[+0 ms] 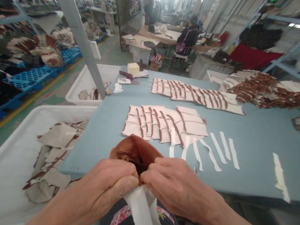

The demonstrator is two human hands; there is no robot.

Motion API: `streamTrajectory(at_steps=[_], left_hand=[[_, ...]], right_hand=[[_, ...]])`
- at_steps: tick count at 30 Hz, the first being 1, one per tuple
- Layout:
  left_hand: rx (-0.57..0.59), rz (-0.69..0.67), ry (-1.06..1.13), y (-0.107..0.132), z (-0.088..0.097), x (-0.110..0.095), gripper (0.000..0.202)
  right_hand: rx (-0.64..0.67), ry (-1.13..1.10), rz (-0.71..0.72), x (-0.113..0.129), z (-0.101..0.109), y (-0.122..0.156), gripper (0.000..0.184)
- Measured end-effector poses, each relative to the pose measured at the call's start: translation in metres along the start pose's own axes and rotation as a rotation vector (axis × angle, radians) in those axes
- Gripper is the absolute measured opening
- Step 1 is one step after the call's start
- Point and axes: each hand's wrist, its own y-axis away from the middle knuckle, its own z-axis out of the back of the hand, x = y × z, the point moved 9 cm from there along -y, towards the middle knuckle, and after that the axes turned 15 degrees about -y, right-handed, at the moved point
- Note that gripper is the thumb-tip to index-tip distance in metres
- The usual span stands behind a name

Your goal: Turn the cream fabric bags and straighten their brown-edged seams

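Observation:
Low at the table's near edge, my left hand (110, 178) and my right hand (170, 183) are closed, thumbs close together, on the rim of a brown, pouch-like fabric piece (150, 148). Its mouth gapes away from me, showing brown fringed strands inside. A wide white strip (141, 212) hangs below my fingers; how it joins the brown piece is hidden. Just beyond lie overlapping cream fabric panels (191, 121) with brown edges. Several narrow white strips (218, 148) are laid to their right, some touching the panels.
A second row of cream panels (189, 92) lies farther back, near a brown-and-cream heap (263, 87). White bins (44, 111) with fabric pieces stand left, beside a metal post (81, 38). A yellow block (133, 69) sits at the far edge. A person (188, 37) sits beyond the table.

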Motion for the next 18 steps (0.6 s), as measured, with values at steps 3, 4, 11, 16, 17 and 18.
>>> streamTrajectory(at_steps=[3,4,11,16,17,18], left_hand=[[-0.015,-0.049,-0.080,-0.005,-0.009,-0.006,0.045],[-0.039,-0.086,-0.100,-0.005,-0.011,-0.009,0.045],[-0.029,-0.037,-0.043,-0.011,-0.022,-0.003,0.035],[-0.012,0.080,0.019,0.002,-0.037,-0.007,0.037],[-0.023,0.094,0.022,0.007,-0.041,-0.010,0.037],[-0.048,0.101,0.030,0.013,-0.044,-0.015,0.036]], right_hand=[[0.032,-0.007,-0.018,-0.003,-0.001,0.003,0.036],[0.037,-0.017,-0.021,-0.004,-0.001,0.005,0.033],[0.003,0.005,0.011,-0.003,0.007,0.013,0.039],[-0.065,-0.114,0.038,-0.010,0.009,0.016,0.043],[-0.090,-0.161,0.050,-0.013,0.010,0.018,0.045],[-0.112,-0.212,0.059,-0.017,0.010,0.020,0.047]])
